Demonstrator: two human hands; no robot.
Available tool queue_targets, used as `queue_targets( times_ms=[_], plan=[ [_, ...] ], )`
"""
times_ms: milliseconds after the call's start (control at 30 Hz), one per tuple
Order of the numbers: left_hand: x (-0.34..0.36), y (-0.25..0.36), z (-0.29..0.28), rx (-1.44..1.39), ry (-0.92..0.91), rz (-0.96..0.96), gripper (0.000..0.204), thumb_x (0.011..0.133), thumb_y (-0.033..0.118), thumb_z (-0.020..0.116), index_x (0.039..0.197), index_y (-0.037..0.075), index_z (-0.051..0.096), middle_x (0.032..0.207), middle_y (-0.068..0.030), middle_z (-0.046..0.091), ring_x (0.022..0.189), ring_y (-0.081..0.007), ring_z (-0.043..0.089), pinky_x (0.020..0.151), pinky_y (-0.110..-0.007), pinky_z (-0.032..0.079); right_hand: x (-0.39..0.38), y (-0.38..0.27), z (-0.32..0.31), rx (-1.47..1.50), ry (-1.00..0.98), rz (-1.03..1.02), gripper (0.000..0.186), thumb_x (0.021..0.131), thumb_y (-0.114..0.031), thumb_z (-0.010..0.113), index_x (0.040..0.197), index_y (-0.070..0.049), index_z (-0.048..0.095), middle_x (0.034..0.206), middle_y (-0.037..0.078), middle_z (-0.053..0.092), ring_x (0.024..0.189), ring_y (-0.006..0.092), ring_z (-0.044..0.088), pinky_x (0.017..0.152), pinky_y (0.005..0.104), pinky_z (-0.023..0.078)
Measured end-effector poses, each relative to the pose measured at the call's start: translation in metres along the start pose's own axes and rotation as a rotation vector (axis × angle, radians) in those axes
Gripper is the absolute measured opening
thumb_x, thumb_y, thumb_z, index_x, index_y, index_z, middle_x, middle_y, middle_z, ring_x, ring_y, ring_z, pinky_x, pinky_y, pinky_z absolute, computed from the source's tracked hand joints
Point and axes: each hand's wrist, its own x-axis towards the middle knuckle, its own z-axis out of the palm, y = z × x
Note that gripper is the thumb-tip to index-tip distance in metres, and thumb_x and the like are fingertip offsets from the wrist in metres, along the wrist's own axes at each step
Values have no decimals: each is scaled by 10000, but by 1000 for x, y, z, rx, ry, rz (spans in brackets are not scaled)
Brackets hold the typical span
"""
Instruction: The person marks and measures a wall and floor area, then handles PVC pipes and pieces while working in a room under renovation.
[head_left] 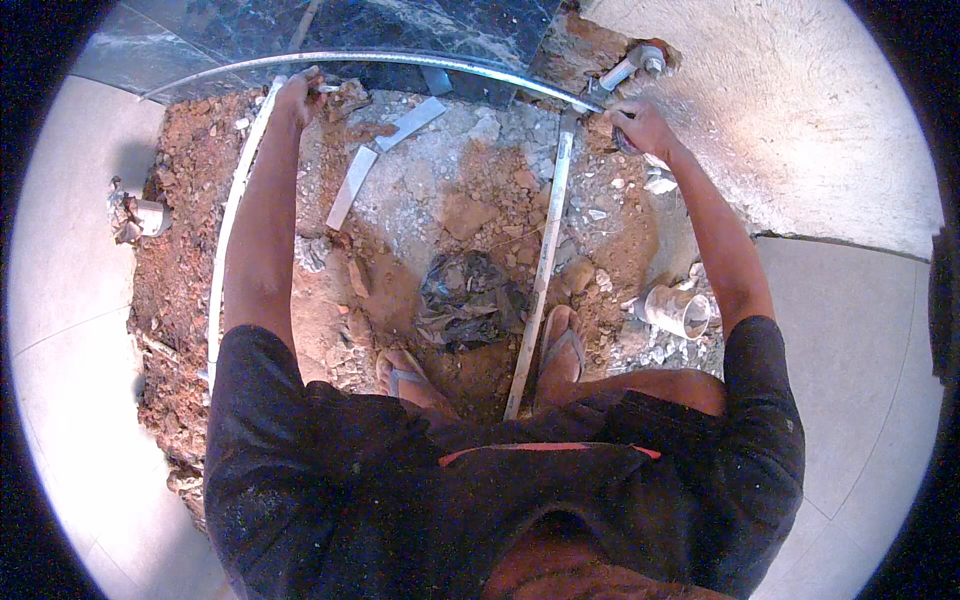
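The bar, long and metallic, lies well beyond the bag, running from far left of it to far right, along the near edge of the dark tiles. The right hand is beyond the bag and to its right, fingers curled at the bar's right end; I cannot tell whether its grip is clenched on the bar. The left hand is beyond the bag and to its left, fingers bent at the far end of the left strip; what its grip grasps cannot be made out. The right strip slants past just right of the bag. Two offcuts lie beyond the bag, slightly left. Sandalled feet stand nearer than the bag, on either side.
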Motion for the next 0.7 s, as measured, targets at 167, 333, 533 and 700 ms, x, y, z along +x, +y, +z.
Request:
queue_targets(
  times_ms=[167, 333, 533, 700],
  plan=[
    [-13, 2, 4, -4, 46, 38, 201, 956, 280, 647, 1044, 103, 618, 897, -31, 614, 728, -167, 567, 547, -288, 512, 1, -4, -3, -29, -20, 21, 328, 921, -342, 597, 954, -41, 724, 867, 198, 708, 797, 323, 687, 762, 429, 517],
    [-15, 2, 1, -14, 11, 62, 221, 951, 283, 656, 1054, 91, 613, 906, -37, 615, 728, -174, 568, 570, -292, 508, 0, -6, -4, -36, -43, 42, 342, 924, -342, 588, 984, -34, 724, 901, 206, 711, 836, 334, 689, 797, 430, 519],
    [-15, 6, -1, 18, -7, 49, 218, 957, 282, 648, 1050, 88, 612, 880, -29, 614, 732, -168, 573, 575, -296, 504, -2, -6, -2, -33, 4, 26, 374, 931, -361, 574, 1047, -33, 711, 973, 223, 710, 908, 360, 688, 851, 437, 516],
    [-26, 10, 3, 95, 63, 53, 203, 966, 282, 634, 1039, 94, 623, 875, -21, 620, 743, -162, 581, 575, -299, 499, 0, -3, 0, -35, -30, 79, 369, 941, -351, 565, 1059, -32, 707, 992, 222, 709, 924, 374, 684, 861, 447, 516]
  ],
)
